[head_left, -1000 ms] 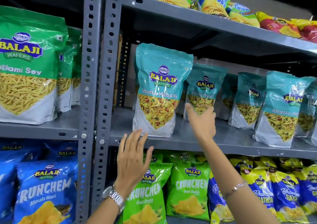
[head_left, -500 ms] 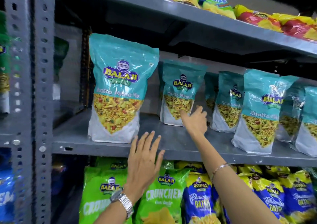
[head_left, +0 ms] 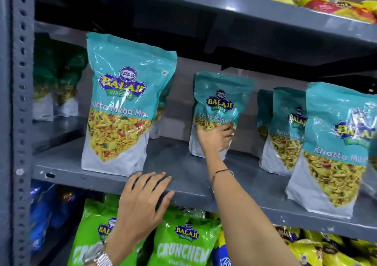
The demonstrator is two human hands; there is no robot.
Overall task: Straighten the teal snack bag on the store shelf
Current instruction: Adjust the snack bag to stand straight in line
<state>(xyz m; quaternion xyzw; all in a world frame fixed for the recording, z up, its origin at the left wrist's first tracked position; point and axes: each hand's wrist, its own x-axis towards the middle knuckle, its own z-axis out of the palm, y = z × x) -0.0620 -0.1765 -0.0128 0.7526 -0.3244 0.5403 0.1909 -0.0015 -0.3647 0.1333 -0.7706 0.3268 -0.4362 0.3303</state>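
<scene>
My right hand [head_left: 216, 138] grips the lower front of the teal Khatta Mitha Mix bag [head_left: 221, 104], which stands set back on the grey shelf [head_left: 183, 176], behind the front row. My left hand [head_left: 142, 202] lies open, fingers spread on the shelf lip. Grasp made; the straightening itself appears still to be done.

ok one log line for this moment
right hand gripping set-back teal snack bag | left hand flat on shelf edge | bag upright
</scene>
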